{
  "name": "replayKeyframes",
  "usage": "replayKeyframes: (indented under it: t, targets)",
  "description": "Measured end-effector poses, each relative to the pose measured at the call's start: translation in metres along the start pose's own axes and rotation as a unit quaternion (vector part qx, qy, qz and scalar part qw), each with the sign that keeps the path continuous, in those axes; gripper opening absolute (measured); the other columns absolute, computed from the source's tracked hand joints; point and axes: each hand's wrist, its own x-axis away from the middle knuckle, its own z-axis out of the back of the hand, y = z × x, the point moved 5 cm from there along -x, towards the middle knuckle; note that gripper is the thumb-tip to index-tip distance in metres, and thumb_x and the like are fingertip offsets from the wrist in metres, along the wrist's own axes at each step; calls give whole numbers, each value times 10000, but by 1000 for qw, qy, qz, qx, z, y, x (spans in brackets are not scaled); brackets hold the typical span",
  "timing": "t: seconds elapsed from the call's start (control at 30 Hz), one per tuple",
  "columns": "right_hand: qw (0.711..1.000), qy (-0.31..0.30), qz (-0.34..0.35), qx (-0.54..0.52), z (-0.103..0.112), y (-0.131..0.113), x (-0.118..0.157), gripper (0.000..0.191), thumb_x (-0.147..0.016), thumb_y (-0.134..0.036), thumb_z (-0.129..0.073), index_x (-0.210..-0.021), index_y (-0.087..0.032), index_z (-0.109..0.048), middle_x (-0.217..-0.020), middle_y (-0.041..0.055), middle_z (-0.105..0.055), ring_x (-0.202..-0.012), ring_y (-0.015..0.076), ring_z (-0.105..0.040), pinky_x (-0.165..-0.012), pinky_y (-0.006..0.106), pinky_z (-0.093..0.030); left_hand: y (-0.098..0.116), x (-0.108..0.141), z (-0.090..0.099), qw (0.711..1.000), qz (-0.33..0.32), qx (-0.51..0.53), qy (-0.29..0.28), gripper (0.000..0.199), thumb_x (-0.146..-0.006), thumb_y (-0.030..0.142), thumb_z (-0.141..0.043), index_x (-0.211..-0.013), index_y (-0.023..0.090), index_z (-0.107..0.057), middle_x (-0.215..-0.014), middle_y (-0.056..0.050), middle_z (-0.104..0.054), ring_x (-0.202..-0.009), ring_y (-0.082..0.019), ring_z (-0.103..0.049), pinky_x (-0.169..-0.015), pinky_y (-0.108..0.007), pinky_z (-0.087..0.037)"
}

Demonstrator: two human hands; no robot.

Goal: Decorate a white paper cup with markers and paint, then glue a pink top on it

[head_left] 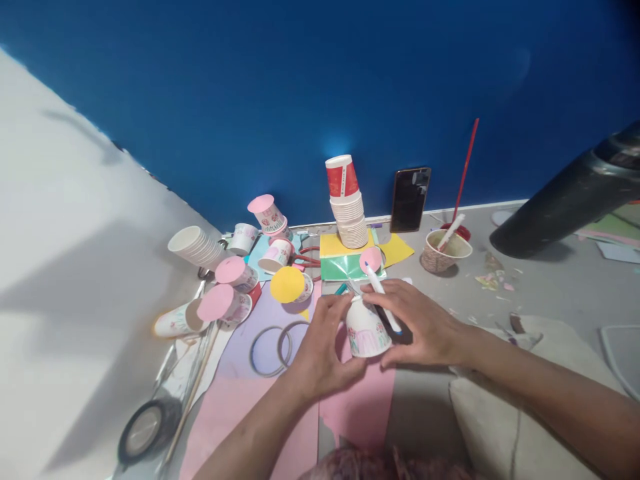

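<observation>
A white paper cup [367, 331] with drawn flowers and a pale purple shape stands upside down between my hands. My left hand [327, 347] curves around its left side, fingers on the upper edge and thumb low by the rim. My right hand [417, 323] grips the cup from the right and also carries a white marker [383, 300] with a blue tip, slanted across its fingers. Pink paper [363, 400] lies beneath the cup. Just behind it is a small pink paper disc [371, 259].
Decorated cups with pink or yellow discs [287, 285] crowd the left. A tall cup stack [349, 213] and a phone [410, 200] are at the back wall. Rightward are a cup holding a marker [440, 257] and a dark bottle [560, 200]. Tape rings [267, 351] lie left.
</observation>
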Motion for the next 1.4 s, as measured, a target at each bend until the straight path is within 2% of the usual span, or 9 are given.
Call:
replayKeyframes:
  t: [0.13,0.23,0.37,0.6,0.77,0.97,1.1,1.27,1.4]
  targets:
    - [997,14,-43,-58,1,3,-1,824,-874,-399,-853,-1585,-282,-453,-1407,163,-689,-1296,348,-656,-1102,530,-537,-5,4,1,996,15,84,29,1073,-781,402,-921,-1645,345,-287,-1500,-150,-506,-1353,-362,-567,-1120,-556,-527]
    - [982,43,-110,-148,4,9,2,895,-803,-498,-912,-1563,-301,-480,-1450,145,-661,-1305,340,-666,-1091,476,-561,-11,5,-6,968,94,232,24,1136,-746,516,-951,-1653,342,-289,-1634,-162,-434,-1480,-393,-498,-1198,-565,-470]
    - [963,60,-160,-210,1,13,7,1004,-706,-618,-943,-1554,-293,-515,-1474,144,-658,-1335,366,-659,-1137,491,-541,-10,3,-15,913,154,378,18,937,-755,480,-953,-1538,283,-479,-1565,-150,-550,-1475,-382,-535,-1211,-516,-469]
    - [959,118,-219,-134,7,15,6,803,-809,-403,-888,-1518,-315,-522,-1467,123,-667,-1337,350,-665,-1109,523,-564,-12,4,-8,958,131,231,106,857,-731,397,-943,-1462,279,-512,-1452,-130,-588,-1340,-348,-604,-1105,-501,-536]
    - [982,132,-133,-38,18,8,3,795,-787,-454,-918,-1474,-294,-551,-1358,140,-695,-1225,358,-692,-1015,522,-609,1,3,1,987,44,35,153,772,-759,214,-830,-1451,283,-494,-1388,-127,-553,-1326,-336,-570,-1074,-520,-546]
    - [995,65,-70,-19,12,3,1,957,-773,-503,-928,-1572,-273,-453,-1395,179,-677,-1252,388,-670,-1018,548,-594,-6,2,-2,986,72,106,103,773,-715,227,-826,-1419,278,-510,-1378,-115,-559,-1310,-325,-581,-1091,-495,-542]
    - [985,119,-121,-12,15,7,2,660,-850,-367,-854,-1437,-273,-567,-1296,130,-716,-1157,333,-706,-961,484,-611,-13,5,-9,975,94,146,136,771,-711,200,-800,-1407,255,-474,-1431,-131,-547,-1363,-323,-569,-1150,-489,-497]
    - [966,224,-127,-8,22,2,2,169,-910,-300,-783,-1008,-269,-649,-974,52,-750,-860,242,-714,-778,387,-591,-7,8,-14,979,31,96,179,763,-747,177,-795,-1421,259,-445,-1388,-135,-545,-1339,-319,-576,-1099,-488,-518]
    - [959,273,-73,-8,30,-6,0,143,-985,-249,-699,-855,-282,-648,-820,29,-740,-772,229,-695,-720,377,-538,0,12,-13,983,-31,52,172,757,-811,289,-844,-1446,262,-433,-1445,-168,-506,-1402,-347,-528,-1112,-537,-504]
